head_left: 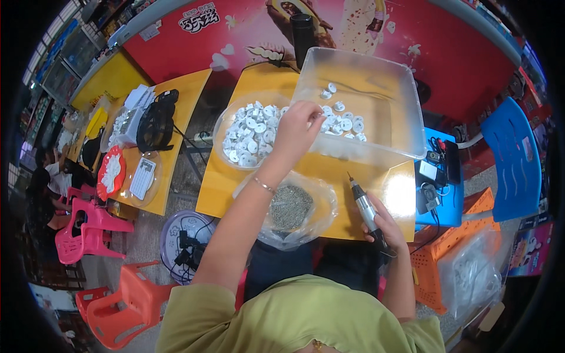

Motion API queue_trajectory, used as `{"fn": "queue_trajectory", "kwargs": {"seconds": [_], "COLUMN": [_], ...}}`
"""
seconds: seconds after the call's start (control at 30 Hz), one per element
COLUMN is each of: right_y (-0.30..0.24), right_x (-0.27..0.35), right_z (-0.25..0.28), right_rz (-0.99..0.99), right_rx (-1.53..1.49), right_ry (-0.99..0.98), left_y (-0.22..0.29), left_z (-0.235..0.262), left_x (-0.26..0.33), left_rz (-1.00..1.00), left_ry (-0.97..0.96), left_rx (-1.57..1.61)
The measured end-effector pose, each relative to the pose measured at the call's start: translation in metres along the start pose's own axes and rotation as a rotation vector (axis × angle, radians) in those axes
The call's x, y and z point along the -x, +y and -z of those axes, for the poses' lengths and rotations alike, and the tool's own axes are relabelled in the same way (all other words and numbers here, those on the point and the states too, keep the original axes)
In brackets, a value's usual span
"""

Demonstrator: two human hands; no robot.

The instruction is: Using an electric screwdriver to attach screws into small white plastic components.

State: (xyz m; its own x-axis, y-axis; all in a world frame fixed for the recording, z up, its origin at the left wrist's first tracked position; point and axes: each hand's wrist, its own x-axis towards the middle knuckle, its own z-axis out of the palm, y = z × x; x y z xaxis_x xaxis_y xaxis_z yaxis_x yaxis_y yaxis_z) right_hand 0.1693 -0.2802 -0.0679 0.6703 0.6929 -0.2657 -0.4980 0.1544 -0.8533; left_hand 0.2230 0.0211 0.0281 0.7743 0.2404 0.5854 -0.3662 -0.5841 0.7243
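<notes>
My right hand (385, 225) is wrapped round an electric screwdriver (366, 210), grey and black, its thin bit pointing up and away over the yellow table. Above the near left corner of a clear plastic bin (406, 126), my left hand (301, 126) has its fingers pinched together; what they hold, if anything, is too small to make out. Several round white plastic parts (347, 122) lie in the bin beside that hand. To its left a clear round tray (219, 138) is heaped with similar white parts (250, 132). A plastic bag (323, 206) of small metal screws (291, 206) lies under my left forearm.
A black bottle (302, 38) stands behind the bin. On the right, a blue stool (450, 219) carries chargers and cables, next to an orange crate (428, 276). A second yellow table (168, 191) on the left bears a black fan (158, 120) and a red dish (110, 173).
</notes>
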Motion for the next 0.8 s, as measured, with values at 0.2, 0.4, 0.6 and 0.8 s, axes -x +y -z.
{"fn": "queue_trajectory", "kwargs": {"seconds": [0.2,0.4,0.6,0.8], "right_y": [0.008,0.004,0.011,0.013], "right_x": [-0.007,0.004,-0.005,-0.004], "right_z": [0.009,0.008,0.004,0.009], "right_rz": [-0.053,-0.035,-0.053,-0.037], "right_rx": [-0.081,-0.081,-0.106,-0.241], "right_ry": [-0.018,0.043,0.023,0.009], "left_y": [-0.023,-0.001,0.004,-0.022], "left_z": [0.002,0.013,0.102,0.214], "left_x": [0.002,0.021,0.087,0.158], "left_rz": [-0.132,-0.234,-0.035,0.188], "left_ry": [-0.068,0.026,0.251,0.736], "left_rx": [-0.311,-0.049,-0.165,-0.297]}}
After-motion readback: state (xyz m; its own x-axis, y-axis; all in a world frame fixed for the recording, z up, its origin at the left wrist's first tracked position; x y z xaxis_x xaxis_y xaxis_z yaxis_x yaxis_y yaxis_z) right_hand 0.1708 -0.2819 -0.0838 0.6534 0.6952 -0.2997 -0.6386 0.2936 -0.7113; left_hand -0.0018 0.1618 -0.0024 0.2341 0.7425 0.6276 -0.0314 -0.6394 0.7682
